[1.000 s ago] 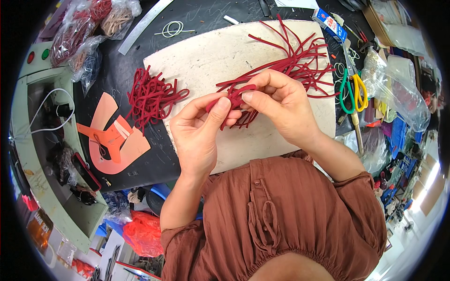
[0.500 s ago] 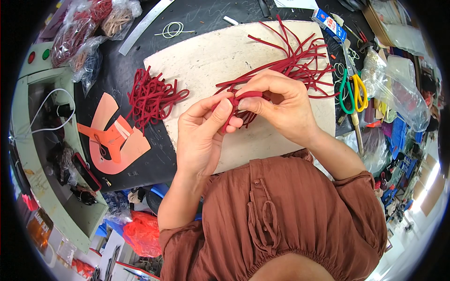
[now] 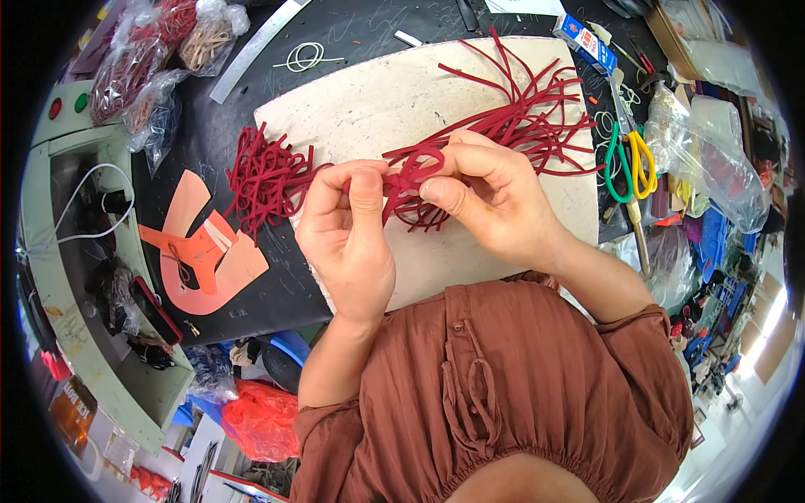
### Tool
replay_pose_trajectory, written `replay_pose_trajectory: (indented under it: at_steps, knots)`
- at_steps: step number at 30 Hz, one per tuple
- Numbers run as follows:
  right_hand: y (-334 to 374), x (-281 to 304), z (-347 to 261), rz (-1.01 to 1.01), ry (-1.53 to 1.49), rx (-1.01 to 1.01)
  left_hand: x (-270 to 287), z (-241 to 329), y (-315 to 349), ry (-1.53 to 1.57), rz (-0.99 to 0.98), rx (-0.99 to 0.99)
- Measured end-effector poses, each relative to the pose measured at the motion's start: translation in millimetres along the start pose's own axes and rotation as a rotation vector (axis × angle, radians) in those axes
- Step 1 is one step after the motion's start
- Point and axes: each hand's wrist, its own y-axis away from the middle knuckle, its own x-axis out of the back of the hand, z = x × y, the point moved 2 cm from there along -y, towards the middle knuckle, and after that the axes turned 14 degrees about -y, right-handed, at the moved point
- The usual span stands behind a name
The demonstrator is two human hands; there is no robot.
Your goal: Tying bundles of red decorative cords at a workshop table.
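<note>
A dark red cord (image 3: 401, 181) is stretched between my two hands, looped and crossed on itself like a knot. My left hand (image 3: 348, 230) pinches its left end between thumb and fingers. Thumb and forefinger of my right hand (image 3: 490, 189) are closed on the loop at its right side. Just beyond the hands, a spread bundle of red cords (image 3: 528, 126) lies on the pale board (image 3: 360, 105). To the left, a tangled heap of red cords (image 3: 267, 180) rests across the board's edge and the black table.
Orange and peach cut pattern pieces (image 3: 201, 256) lie on the table at left, beside a pale green metal housing (image 3: 101, 293). Scissors with green and yellow handles (image 3: 631, 163) are right of the board. A blue and white box (image 3: 585, 44) and clear plastic bags (image 3: 713, 159) sit farther right.
My left hand has moved left and its thumb now points up. The cord between the hands is drawn out, with a loop showing at the right fingertips.
</note>
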Motion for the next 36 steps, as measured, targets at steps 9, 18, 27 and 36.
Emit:
replay_pose_trajectory:
  at_steps: [9,18,27,36]
  knots:
    - [5,-4,-6,-0.004,0.095,0.009,5,-3,-8,-0.006,0.077,-0.019]
    - [-6,18,-7,0.065,-0.112,-0.077,8,-5,-13,-0.013,-0.102,0.110]
    - [-4,23,-4,0.089,-0.377,-0.269,17,2,-13,0.154,-0.334,0.347]
    - [-2,22,-3,0.075,-0.189,-0.224,14,1,-5,0.020,-0.425,0.282]
